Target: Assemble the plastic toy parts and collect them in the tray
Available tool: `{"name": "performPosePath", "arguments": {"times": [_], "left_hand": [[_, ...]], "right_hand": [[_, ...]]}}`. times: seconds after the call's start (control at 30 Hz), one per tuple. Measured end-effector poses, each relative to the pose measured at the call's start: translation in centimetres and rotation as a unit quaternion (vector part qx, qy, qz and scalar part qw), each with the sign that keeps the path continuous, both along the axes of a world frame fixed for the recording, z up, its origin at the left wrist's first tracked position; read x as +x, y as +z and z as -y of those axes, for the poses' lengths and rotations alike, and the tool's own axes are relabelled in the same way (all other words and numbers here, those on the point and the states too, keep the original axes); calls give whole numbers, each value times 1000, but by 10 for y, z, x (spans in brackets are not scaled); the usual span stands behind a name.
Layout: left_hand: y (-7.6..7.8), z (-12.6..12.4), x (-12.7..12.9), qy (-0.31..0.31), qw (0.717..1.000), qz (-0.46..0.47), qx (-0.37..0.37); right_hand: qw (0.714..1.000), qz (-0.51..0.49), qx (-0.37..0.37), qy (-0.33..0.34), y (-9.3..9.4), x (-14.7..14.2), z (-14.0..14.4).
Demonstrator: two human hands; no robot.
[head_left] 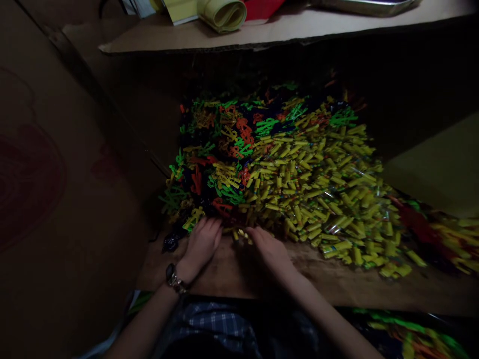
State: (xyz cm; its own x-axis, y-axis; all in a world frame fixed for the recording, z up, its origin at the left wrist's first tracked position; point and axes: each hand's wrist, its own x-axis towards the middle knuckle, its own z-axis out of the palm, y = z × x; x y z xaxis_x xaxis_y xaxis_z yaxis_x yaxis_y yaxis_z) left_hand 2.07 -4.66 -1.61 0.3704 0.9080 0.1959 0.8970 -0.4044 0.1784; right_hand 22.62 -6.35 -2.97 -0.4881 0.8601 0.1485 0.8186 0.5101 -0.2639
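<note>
Little seems finished: loose yellow rolls (314, 192) are heaped right, bright plastic pieces (224, 175) left (whether anything is pinched by left hand (202, 243) or right hand (271, 251) cannot be told).

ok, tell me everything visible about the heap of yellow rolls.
The heap of short yellow rolls spreads over a brown tabletop, mostly ahead and right of the right hand. Its pieces lie jumbled at many angles; glints suggest clear plastic on some. Its left side borders green, orange and yellow openwork pieces. The hand is at its near-left edge; contact is unclear.
</note>
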Motion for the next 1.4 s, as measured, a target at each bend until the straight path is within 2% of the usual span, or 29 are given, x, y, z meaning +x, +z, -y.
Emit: {"name": "performPosePath", "arguments": {"times": [0.13, 0.27, 0.33, 0.5, 0.63, 0.73, 0.8, 0.87, 0.93, 0.97, 1.0, 1.1, 1.23, 1.4], "left_hand": [[3, -6, 13, 57, 998, -22, -26], [0, -8, 22, 77, 997, -12, -21], [-1, -8, 23, 83, 996, -5, -20], [1, -1, 15, 95, 995, 33, -5], [5, 20, 2, 78, 986, 141, 38], [8, 38, 2, 128, 958, 253, 44], [6, 48, 14, 176, 915, 363, 9], [3, 57, 34, 196, 855, 474, -75], [0, 64, 56, 191, 801, 544, -159], [-1, 67, 66, 186, 789, 557, -182], [-2, 69, 74, 183, 786, 559, -188], [-4, 72, 84, 161, 822, 522, -160], [-7, 69, 73, 94, 885, 437, -129], [-8, 59, 46, 14, 915, 385, -124]], "right_hand": [[990, 20, -7, -141, -1, -46, -1], [978, 32, 5, -207, -2, -68, 3], [977, 29, 18, -210, -1, -67, 6], [986, -3, 53, -160, -4, -47, 13], [983, -77, 82, -145, -12, -27, 20], [969, -146, 95, -173, -12, -20, 29], [938, -248, 48, -238, -6, -22, 36], [864, -402, -66, -295, 1, -28, 41], [781, -519, -167, -304, 6, -35, 43], [762, -544, -188, -296, 7, -38, 43], [756, -555, -192, -290, 6, -39, 42], [761, -556, -166, -292, 1, -38, 37], [780, -543, -116, -288, -10, -30, 33], [827, -502, -72, -244, -17, -26, 34]]}}
